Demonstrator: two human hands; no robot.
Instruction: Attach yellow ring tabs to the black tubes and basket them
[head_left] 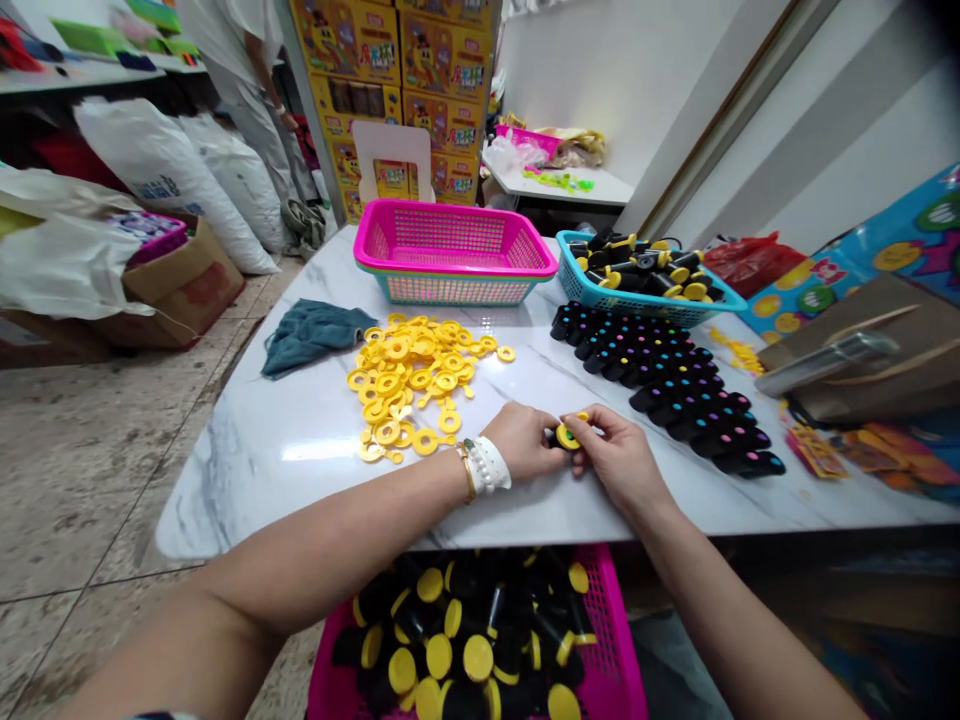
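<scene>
Near the table's front edge my two hands meet around one small piece. My left hand (517,440), with bracelets at its wrist, is closed around a black cylinder (553,439) that its fingers mostly hide. A yellow ring (568,436) sits at the end of this cylinder, with a spot of green in its middle. The fingers and thumb of my right hand (619,460) pinch the ring. Left of my hands lies a heap of yellow rings with small tabs (409,370). Rows of black cylinders with coloured dots (667,380) lie to the right.
Below the table edge, a pink basket (626,660) holds black cylinders with yellow caps. Stacked pink and teal baskets (454,268) stand at the back, beside a blue basket (637,300) of black and yellow pieces. A dark cloth (311,335) lies left; a person (244,90) stands beyond.
</scene>
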